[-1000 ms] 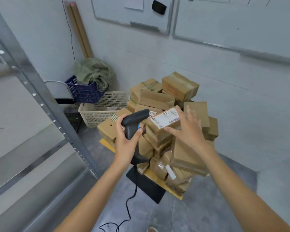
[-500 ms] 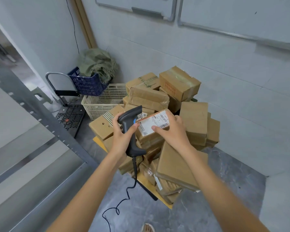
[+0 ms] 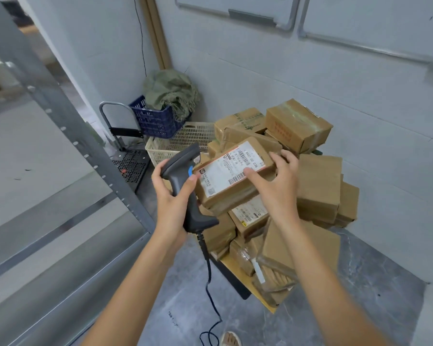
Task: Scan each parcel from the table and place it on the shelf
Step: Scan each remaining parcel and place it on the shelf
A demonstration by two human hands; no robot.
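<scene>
Grey concrete floor (image 3: 145,318) fills the foreground, with a foot (image 3: 231,338) at the lower edge and a black cable (image 3: 208,275) curling down across it. On the left, nearest of all, rises the metal shelf (image 3: 60,116), its perforated upright slanting across the view.

Further out, the left hand (image 3: 171,203) has its grip closed around the handle of a dark barcode scanner (image 3: 183,181), the scanner's head tilted up and to the right. Just beside it, the right hand (image 3: 276,186) clasps a brown parcel (image 3: 235,176) from its right end, fingers (image 3: 254,174) pressing on the white shipping label (image 3: 231,168). This parcel is lifted just above the heap on the bench (image 3: 231,264), label face up, its long axis running from lower left to upper right. It lies immediately right of the scanner's head, nearly touching, so the left hand is the nearer one; as I judge it, the scan turns on tipping the scanner's window onto the barcode.

Beyond, the pile of parcels (image 3: 318,186) crowds the bench. Farther back stand a cream basket (image 3: 175,144), a blue basket (image 3: 155,119) with green cloth (image 3: 170,92), and the white wall (image 3: 310,78).
</scene>
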